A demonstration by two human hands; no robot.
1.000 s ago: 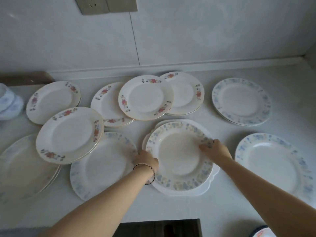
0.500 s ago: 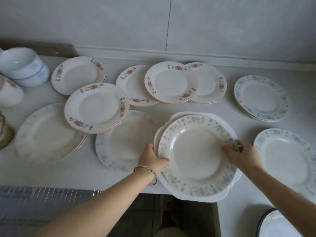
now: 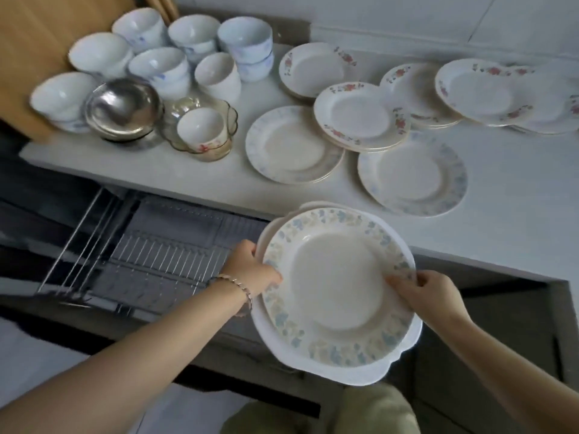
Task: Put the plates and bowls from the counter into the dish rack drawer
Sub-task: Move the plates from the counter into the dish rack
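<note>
Head view: a person is holding a plate stack (image 3: 335, 283) in the air, just off the front edge of the bench (image 3: 501, 220) and beside the right end of the open dish rack drawer (image 3: 163, 252).
Left grip (image 3: 250, 267): is clamping the stack's left rim, thumb lying on top; the fingers underneath are hidden.
Right grip (image 3: 432, 292): is pinching the right rim, with fingers curling onto the patterned border.
Stack's look: a glossy cream plate with a pale blue and yellow leaf border is sitting on a larger plain white scalloped plate (image 3: 360, 375); whether more are lying between them I cannot tell.
Risk, sliding: the smaller top plate is likely resting loose, so tilting the stack toward the wire slots could send it skating off.
Risk, knocking: swinging left and down could be clipping a rim on the bench edge or the wires.
Waiting: other plates (image 3: 291, 145) and bowls (image 3: 194, 39) are sitting on the bench.
</note>
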